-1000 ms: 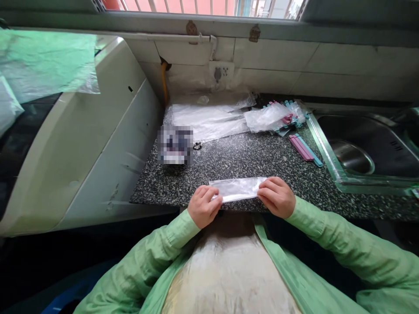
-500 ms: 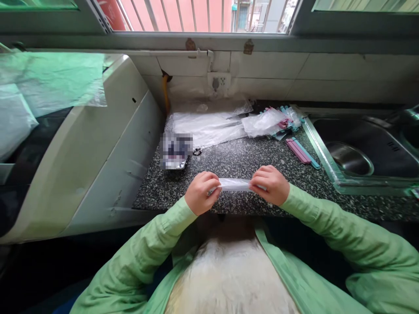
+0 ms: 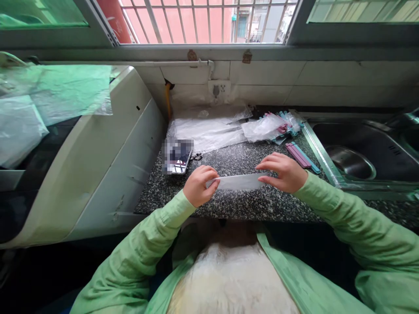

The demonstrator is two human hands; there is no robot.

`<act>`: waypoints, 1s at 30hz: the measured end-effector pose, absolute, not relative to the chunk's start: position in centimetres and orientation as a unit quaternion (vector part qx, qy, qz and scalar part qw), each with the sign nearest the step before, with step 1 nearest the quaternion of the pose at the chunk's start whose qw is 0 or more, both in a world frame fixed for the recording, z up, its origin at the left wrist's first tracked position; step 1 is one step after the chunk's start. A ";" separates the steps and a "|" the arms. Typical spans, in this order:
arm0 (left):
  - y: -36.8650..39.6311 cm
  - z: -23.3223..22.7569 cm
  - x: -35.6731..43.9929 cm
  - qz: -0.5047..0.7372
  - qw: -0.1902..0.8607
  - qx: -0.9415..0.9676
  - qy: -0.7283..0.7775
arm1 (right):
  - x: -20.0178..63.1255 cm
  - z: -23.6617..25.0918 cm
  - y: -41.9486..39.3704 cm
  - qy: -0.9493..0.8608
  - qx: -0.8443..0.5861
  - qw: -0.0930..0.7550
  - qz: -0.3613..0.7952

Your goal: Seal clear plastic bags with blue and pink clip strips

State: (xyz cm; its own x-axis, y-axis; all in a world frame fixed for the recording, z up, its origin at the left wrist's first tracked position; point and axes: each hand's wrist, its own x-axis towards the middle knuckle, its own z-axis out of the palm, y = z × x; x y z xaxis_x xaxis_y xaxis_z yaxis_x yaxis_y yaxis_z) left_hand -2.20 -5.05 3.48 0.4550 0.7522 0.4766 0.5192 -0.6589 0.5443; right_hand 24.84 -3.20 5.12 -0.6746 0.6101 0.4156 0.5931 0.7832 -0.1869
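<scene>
My left hand (image 3: 201, 186) pinches one end of a narrow strip of translucent plastic, folded like a small bag (image 3: 240, 182), above the speckled countertop (image 3: 225, 207). At the strip's other end, my right hand (image 3: 283, 172) has its thumb and fingers spread apart, and the strip's tip lies by the thumb. Beyond my right hand, pink and blue flat sticks (image 3: 301, 156) lie side by side on the counter. A phone (image 3: 180, 159), partly blurred out, lies past my left hand, with a small dark beaded strap (image 3: 197, 156) beside it.
Clear plastic sheeting (image 3: 209, 131) spreads along the back, with a plastic bag (image 3: 264, 127) against a heap of pink and blue sticks (image 3: 286, 123). A metal sink (image 3: 343, 148) is at right. A large pale appliance (image 3: 108, 161) borders the left. Behind are a wall socket (image 3: 219, 88) and barred window.
My right hand has let go of the strip's end, opened its fingers and moved right. The strip looks longer and flatter, while my left hand keeps its pinch. The view has tilted up slightly.
</scene>
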 end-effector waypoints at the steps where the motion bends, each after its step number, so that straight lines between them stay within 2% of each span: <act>1: -5.0 3.8 -1.9 0.354 0.160 0.841 0.376 | 24.1 5.5 -3.0 -0.921 -0.311 0.235 0.014; 6: -4.8 4.8 -1.7 0.356 0.146 0.847 0.367 | 21.5 4.7 -2.0 -0.932 -0.295 0.210 0.001; 13: -4.4 4.6 -2.8 0.361 0.152 0.837 0.382 | 23.3 4.3 -1.6 -0.931 -0.303 0.200 0.024; 19: -4.1 5.2 -1.4 0.345 0.163 0.855 0.352 | 20.4 5.0 -1.5 -0.929 -0.277 0.246 0.019; 30: -3.6 3.7 -2.7 0.442 0.261 0.768 0.384 | 21.0 6.3 -1.9 -0.887 -0.319 0.289 0.167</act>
State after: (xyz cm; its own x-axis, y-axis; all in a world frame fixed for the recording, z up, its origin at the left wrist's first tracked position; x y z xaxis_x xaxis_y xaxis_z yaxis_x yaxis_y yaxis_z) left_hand -2.70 -3.61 3.71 0.3156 0.8196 0.4782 0.3587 -0.5696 0.7395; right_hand 20.95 -1.90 6.32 -0.6291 0.6632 0.4054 0.4697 0.7399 -0.4816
